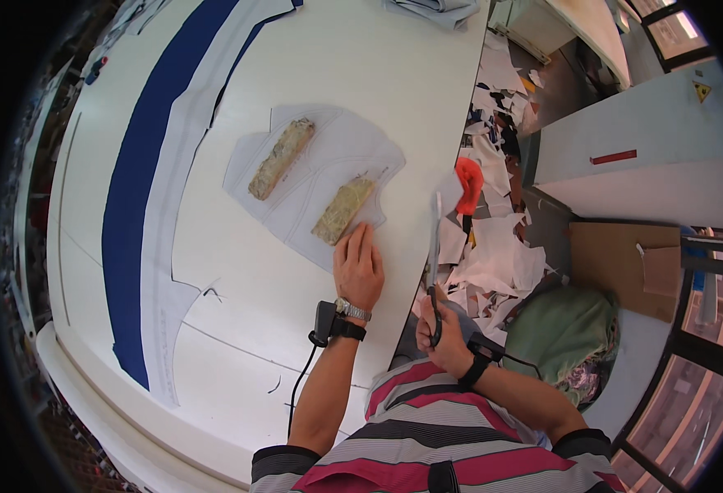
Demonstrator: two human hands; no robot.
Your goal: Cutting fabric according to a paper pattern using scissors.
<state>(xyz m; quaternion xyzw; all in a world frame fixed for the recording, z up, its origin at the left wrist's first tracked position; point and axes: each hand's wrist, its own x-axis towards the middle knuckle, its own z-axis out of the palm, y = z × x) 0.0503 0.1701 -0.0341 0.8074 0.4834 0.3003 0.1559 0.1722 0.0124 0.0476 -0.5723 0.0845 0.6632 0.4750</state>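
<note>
The person's left hand point(359, 267) lies flat, fingers together, on the near edge of pale cut paper pattern pieces point(316, 177) on the white cutting table point(255, 296), just beside the nearer of two rough stone weights point(343, 211). The right hand point(442, 333), off the table's edge, is closed around the handles of long steel scissors point(435, 255), blades pointing away over scrap-strewn floor point(493, 246).

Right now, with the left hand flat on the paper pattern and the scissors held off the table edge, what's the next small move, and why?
Probably bring the scissors back over the table to the edge of the paper pattern. The right hand holds them beyond the table's rim, blades pointing away, touching no paper. The left hand already pins the pattern's near edge, and two stone-like weights hold the rest.
</note>
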